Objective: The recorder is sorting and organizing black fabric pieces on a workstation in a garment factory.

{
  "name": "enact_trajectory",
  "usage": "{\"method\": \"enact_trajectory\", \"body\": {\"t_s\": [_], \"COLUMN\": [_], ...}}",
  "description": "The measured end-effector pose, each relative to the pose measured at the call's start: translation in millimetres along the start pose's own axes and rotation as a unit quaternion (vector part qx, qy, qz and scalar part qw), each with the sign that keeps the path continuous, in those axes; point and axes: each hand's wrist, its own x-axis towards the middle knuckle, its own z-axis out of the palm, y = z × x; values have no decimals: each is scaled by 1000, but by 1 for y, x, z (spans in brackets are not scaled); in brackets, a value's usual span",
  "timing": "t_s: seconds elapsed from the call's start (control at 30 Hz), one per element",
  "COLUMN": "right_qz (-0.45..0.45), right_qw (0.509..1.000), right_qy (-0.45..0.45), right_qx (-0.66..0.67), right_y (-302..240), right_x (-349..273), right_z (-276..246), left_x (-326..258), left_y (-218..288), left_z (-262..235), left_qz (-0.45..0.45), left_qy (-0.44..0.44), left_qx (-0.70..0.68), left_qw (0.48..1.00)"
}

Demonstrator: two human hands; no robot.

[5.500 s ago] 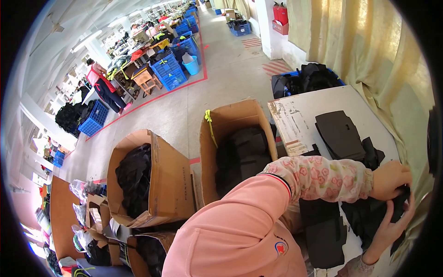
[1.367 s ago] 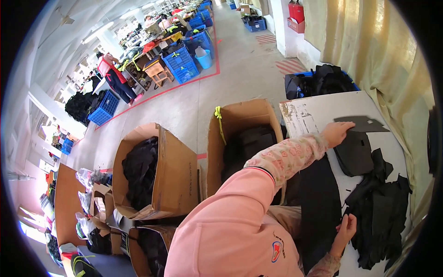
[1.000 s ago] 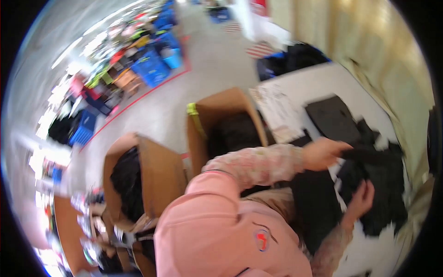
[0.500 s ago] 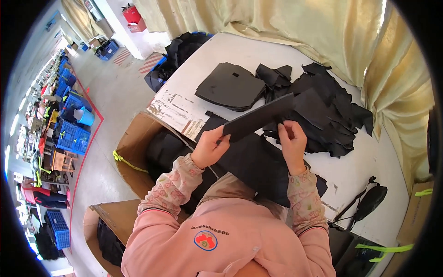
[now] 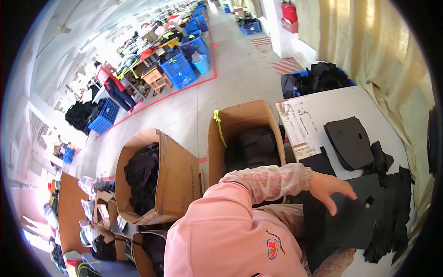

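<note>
My left hand (image 5: 330, 188) reaches over a flat black sheet (image 5: 353, 224), fingers spread and thumb apart, gripping nothing. A small cut-out shows near that sheet's right side. At the sheet's lower edge my right sleeve (image 5: 339, 263) comes in; the right hand's fingers are hidden by the sheet, so its hold cannot be seen. Beyond my left hand lies a stack of black panels (image 5: 348, 145), the top one with a small square hole. Irregular black scraps (image 5: 397, 207) are heaped to the right of the sheet.
The white worktable (image 5: 309, 117) has a worn far-left corner. Cardboard boxes with black pieces stand left: one beside the table (image 5: 244, 111), one farther left (image 5: 177, 184). A blue crate (image 5: 318, 81) of black material is behind the table. Across the aisle, a person (image 5: 115, 85) stands near crates.
My view has swung left, bringing more boxes and the aisle in. Both hands gripped the black piece before; now my left hand is off it with fingers spread, and my right is hidden.
</note>
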Motion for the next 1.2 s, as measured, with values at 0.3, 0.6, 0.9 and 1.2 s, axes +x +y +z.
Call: {"method": "enact_trajectory", "body": {"t_s": [0.3, 0.6, 0.9, 1.2], "right_qz": [39, 230, 196, 262], "right_qw": [997, 937, 970, 947], "right_qy": [-68, -145, -98, -90], "right_qx": [2, 220, -105, -163], "right_y": [26, -69, -70, 18], "right_x": [0, -21, 6, -64], "right_z": [-16, -24, -35, -148], "left_x": [33, 67, 39, -45], "left_y": [-29, -29, -15, -80], "left_z": [42, 53, -25, -95], "left_qz": [-59, 59, -203, -315], "left_qy": [213, 143, 265, 446], "left_qx": [60, 332, -37, -117], "left_qw": [973, 930, 942, 830]}}
